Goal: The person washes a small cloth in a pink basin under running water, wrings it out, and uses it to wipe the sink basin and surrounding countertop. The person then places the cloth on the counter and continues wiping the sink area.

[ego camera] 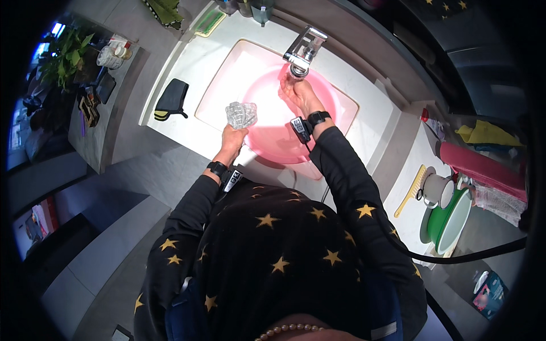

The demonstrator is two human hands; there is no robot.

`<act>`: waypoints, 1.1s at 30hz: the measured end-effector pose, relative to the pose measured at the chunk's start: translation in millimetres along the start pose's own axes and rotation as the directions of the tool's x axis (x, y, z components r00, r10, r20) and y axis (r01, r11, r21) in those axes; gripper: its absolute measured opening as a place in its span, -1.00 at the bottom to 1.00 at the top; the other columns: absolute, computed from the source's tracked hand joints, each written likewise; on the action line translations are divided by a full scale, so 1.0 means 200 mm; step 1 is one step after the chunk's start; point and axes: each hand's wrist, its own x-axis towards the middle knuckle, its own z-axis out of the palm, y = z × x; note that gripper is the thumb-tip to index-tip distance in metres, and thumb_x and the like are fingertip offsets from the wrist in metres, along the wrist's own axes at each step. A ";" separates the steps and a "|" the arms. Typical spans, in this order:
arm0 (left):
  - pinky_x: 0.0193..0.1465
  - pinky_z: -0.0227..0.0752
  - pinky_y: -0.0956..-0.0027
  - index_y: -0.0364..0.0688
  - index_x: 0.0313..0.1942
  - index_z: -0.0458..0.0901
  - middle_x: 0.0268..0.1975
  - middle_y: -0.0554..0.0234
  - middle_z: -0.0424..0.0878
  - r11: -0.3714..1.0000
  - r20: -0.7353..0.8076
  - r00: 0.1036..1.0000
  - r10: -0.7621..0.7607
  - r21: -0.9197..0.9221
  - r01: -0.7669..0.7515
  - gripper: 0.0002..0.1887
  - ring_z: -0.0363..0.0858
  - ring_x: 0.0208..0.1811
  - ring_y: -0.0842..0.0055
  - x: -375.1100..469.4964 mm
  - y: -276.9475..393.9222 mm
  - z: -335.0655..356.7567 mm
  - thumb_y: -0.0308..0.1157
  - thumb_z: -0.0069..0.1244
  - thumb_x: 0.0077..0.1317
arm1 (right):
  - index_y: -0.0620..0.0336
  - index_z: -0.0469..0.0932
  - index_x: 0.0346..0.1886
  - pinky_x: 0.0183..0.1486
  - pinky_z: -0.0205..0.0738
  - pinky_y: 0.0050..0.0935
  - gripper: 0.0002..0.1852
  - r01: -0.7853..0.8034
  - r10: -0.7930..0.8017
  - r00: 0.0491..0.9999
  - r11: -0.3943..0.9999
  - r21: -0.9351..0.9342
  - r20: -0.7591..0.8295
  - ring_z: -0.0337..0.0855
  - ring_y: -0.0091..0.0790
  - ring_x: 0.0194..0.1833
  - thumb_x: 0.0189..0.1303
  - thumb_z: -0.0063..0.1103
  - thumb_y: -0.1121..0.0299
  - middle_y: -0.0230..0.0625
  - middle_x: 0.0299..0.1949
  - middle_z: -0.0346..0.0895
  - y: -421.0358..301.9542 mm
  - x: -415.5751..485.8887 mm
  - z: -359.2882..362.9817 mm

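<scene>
A clear, crinkled plastic piece [241, 115] is gripped in my left hand [231, 140], over the left rim of a pink plastic basin [273, 145]. Right under the spout of a chrome faucet [300, 64] is my right hand [300, 91], palm turned up and fingers slightly curled; nothing solid shows in it. The basin sits in a pale pink sink [222, 81]. Bright glare hides what the basin holds.
A dark folded pouch or cloth [172, 99] lies on the white counter left of the sink. A green-edged sponge [210, 23] is at the back left. At right are a yellow comb [411, 189], a whitish mug [437, 190] and a green basin [450, 219]. A black cable [452, 258] trails from my right side.
</scene>
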 end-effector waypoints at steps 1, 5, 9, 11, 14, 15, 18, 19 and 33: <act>-0.14 0.48 0.45 -0.37 0.05 0.55 -0.15 0.22 0.67 0.999 0.009 0.999 -0.036 0.013 0.035 -0.61 0.60 -0.19 0.53 -0.01 0.00 0.00 -0.65 0.04 0.17 | 0.26 0.56 -0.20 -0.30 0.74 -0.40 -0.89 0.001 0.001 1.000 0.988 0.153 -0.013 0.72 -0.27 -0.35 0.34 0.17 0.42 -0.20 -0.31 0.64 0.00 0.04 0.00; -0.09 0.47 0.45 -0.34 0.06 0.56 -0.12 0.23 0.68 0.996 0.069 0.997 0.028 -0.085 -0.022 -0.62 0.61 -0.16 0.53 -0.06 -0.03 0.01 -0.64 0.07 0.18 | 0.30 0.55 -0.27 -0.43 0.67 -0.44 -0.90 -0.117 0.073 0.991 0.893 0.435 0.116 0.65 -0.28 -0.44 0.29 0.22 0.45 -0.24 -0.40 0.59 -0.03 0.12 0.01; 0.03 0.46 0.44 -0.29 0.10 0.57 -0.03 0.25 0.69 0.971 0.049 0.982 0.184 -0.166 -0.173 -0.61 0.62 -0.05 0.53 -0.07 -0.08 0.06 -0.60 0.07 0.22 | 0.26 0.55 -0.32 -0.47 0.64 -0.39 -0.84 0.010 0.010 0.990 0.990 -0.142 0.138 0.59 -0.34 -0.50 0.38 0.10 0.39 -0.24 -0.42 0.58 -0.10 0.00 0.06; 0.07 0.46 0.44 -0.27 0.12 0.57 0.00 0.26 0.69 0.959 0.013 0.970 0.243 -0.155 -0.238 -0.59 0.61 -0.01 0.53 -0.06 -0.05 0.08 -0.59 0.07 0.24 | 0.25 0.56 -0.21 -0.40 0.64 -0.40 -0.80 0.008 0.071 0.990 0.838 -0.546 0.124 0.62 -0.43 -0.42 0.43 0.01 0.32 -0.28 -0.35 0.60 -0.17 -0.12 0.08; 0.10 0.46 0.44 -0.25 0.17 0.53 0.02 0.24 0.69 0.921 -0.031 0.923 0.382 -0.073 -0.384 -0.58 0.61 0.03 0.55 -0.05 0.05 0.06 -0.56 0.08 0.28 | 0.20 0.57 -0.05 -0.25 0.59 -0.50 -0.76 -0.011 0.027 1.000 0.523 -0.852 0.003 0.64 -0.54 -0.29 0.46 0.02 0.24 -0.35 -0.23 0.63 -0.27 -0.30 0.04; 0.08 0.47 0.45 -0.25 0.18 0.51 0.02 0.23 0.69 0.928 -0.062 0.927 0.371 -0.022 -0.373 -0.57 0.62 0.02 0.56 -0.05 0.10 0.05 -0.57 0.08 0.28 | 0.19 0.57 -0.04 -0.23 0.59 -0.51 -0.75 0.008 -0.030 1.000 0.469 -0.883 -0.006 0.64 -0.54 -0.29 0.45 0.03 0.24 -0.37 -0.22 0.63 -0.31 -0.35 0.01; -0.10 0.55 0.47 -0.22 0.20 0.47 -0.08 0.19 0.72 0.931 -0.135 0.923 0.362 0.109 -0.349 -0.51 0.67 -0.15 0.55 -0.08 0.21 -0.02 -0.62 0.06 0.23 | 0.17 0.57 0.00 -0.22 0.57 -0.52 -0.74 0.130 -0.220 0.974 0.377 -0.917 0.048 0.64 -0.55 -0.27 0.44 0.06 0.22 -0.40 -0.20 0.64 -0.40 -0.46 -0.16; -0.12 0.56 0.47 -0.22 0.20 0.47 -0.10 0.20 0.72 0.910 -0.128 0.903 0.411 0.114 -0.398 -0.50 0.67 -0.18 0.54 -0.08 0.23 -0.04 -0.62 0.06 0.22 | 0.17 0.57 0.01 -0.23 0.57 -0.52 -0.73 0.166 -0.310 0.950 0.377 -0.911 0.045 0.64 -0.55 -0.25 0.43 0.07 0.21 -0.41 -0.19 0.64 -0.41 -0.48 -0.23; -0.33 0.64 0.34 -0.33 -0.03 0.63 -0.21 0.16 0.71 0.924 0.331 0.906 -0.264 -0.183 0.336 -0.67 0.71 -0.32 0.50 -0.13 0.10 -0.05 -0.58 0.04 0.15 | 0.29 0.67 -0.24 -0.48 0.35 -0.60 -0.51 -0.026 -0.183 0.971 0.554 -0.832 -0.151 0.42 -0.62 -0.53 0.36 0.13 -0.05 -0.47 -0.50 0.53 -0.49 -0.70 -0.34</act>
